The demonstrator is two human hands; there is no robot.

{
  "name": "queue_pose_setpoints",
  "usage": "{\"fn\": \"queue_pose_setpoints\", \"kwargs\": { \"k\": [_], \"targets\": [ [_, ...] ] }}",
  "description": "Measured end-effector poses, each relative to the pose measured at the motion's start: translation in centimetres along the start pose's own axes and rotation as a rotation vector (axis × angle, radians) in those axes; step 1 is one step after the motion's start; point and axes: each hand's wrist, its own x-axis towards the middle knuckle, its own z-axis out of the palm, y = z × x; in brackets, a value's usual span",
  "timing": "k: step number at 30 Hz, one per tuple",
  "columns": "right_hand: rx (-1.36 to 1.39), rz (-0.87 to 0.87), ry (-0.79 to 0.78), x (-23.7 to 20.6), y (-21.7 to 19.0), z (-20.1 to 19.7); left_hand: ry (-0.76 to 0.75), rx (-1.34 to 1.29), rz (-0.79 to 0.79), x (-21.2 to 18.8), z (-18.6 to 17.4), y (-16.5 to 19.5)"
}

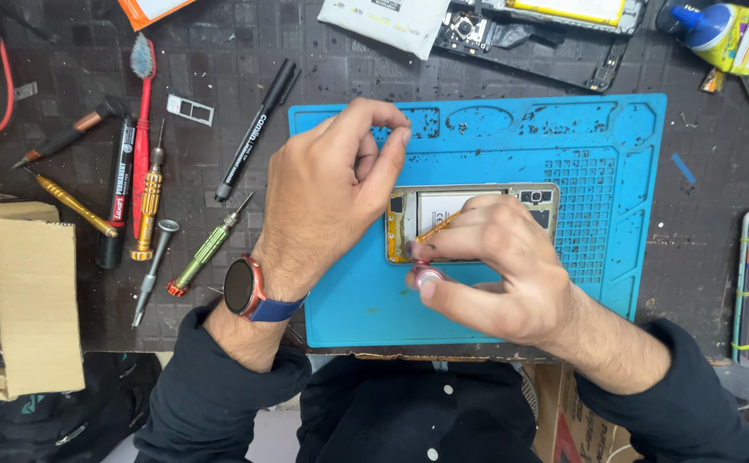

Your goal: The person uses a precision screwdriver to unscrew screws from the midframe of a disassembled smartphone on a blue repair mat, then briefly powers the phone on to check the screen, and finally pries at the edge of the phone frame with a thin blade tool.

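While the right hand point(494, 266) pinches a screwdriver point(430, 273) over the opened phone point(469, 206), the left hand point(331, 189) grips nothing.

opened phone point(477, 206) on mat point(511, 154), screwdrivers point(207, 249) left of mat, box point(31, 300) far left

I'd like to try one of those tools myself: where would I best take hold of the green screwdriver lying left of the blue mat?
Probably grip the green screwdriver around its ribbed green handle, near the middle, with your fingers coming down from above. It lies flat and slanted on the table, its metal tip toward the upper right and its orange cap toward the lower left. The handle is its thickest part, with clear space either side.
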Motion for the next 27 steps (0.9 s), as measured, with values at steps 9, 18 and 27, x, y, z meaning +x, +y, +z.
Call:
{"fn": "queue_pose_setpoints", "kwargs": {
  "k": [9,18,27],
  "targets": [
    [-0.015,0.044,0.052,0.1,-0.01,0.41,0.001,-0.008,-0.006,0.06,0.01,0.03],
    [0.058,0.087,0.064,-0.47,0.22,0.72,-0.015,-0.004,-0.014,0.08,0.02,0.0],
    [0.042,0.112,0.047,-0.4,0.18,0.65,-0.016,-0.006,-0.02,0.04,-0.04,-0.07]
  ]
}}
